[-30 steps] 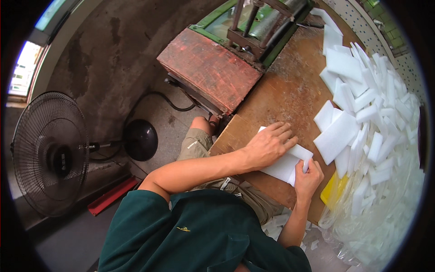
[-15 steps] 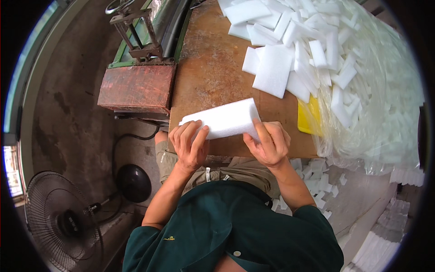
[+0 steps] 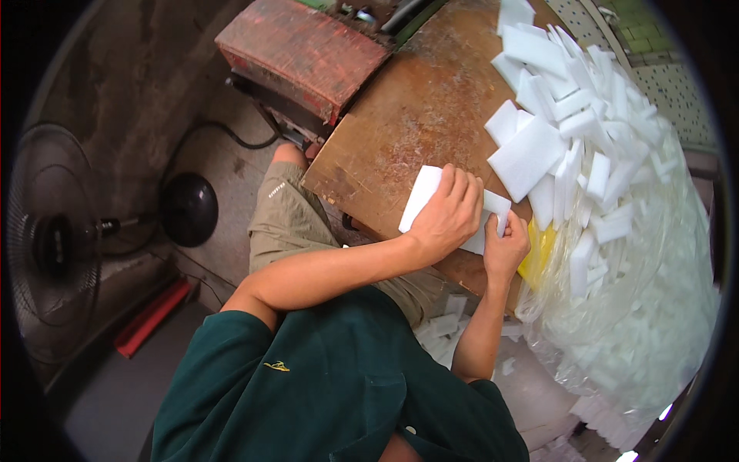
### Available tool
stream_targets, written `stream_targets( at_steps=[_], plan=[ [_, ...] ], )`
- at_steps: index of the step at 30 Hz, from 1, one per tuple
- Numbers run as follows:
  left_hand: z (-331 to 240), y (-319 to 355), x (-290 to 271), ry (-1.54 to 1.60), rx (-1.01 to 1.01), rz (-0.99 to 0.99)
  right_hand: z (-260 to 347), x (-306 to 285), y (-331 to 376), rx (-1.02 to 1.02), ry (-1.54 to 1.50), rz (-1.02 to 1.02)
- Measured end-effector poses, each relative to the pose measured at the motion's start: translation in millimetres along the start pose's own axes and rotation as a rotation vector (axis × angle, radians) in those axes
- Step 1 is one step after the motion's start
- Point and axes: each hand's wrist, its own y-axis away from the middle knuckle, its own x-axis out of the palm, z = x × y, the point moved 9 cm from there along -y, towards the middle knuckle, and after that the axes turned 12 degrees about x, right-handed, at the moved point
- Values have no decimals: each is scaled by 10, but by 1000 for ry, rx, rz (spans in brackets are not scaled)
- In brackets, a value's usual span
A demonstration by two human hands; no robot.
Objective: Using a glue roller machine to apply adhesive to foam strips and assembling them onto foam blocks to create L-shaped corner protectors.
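A white foam piece [image 3: 420, 199] lies at the near edge of the wooden table, under my hands. My left hand [image 3: 450, 212] reaches across and grips it from above, fingers bent over its middle. Close beside it, my right hand [image 3: 508, 245] pinches a narrow white foam strip [image 3: 496, 202] at the right end between thumb and fingers. My left hand covers the middle, so whether strip and piece are joined cannot be told.
Many loose white foam pieces [image 3: 531, 154] heap on the right of the table [image 3: 400, 115], spilling from a clear plastic bag [image 3: 616, 339]. A yellow item [image 3: 536, 250] lies beside it. A red box-shaped machine part [image 3: 300, 54] stands far left; a fan [image 3: 58, 242] is at left.
The view has swung round, shifting the table rightward. My left hand has moved from the foam's left end to its middle; my right hand now pinches a strip at the right end.
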Motion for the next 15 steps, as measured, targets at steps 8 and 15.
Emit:
stream_targets(
  at_steps=[8,15],
  plan=[
    [65,-88,107,127,-23,66,-348,96,-41,110,-205,109],
    [588,287,-233,693,-19,-455,116,-117,87,325,-1253,650]
  ],
)
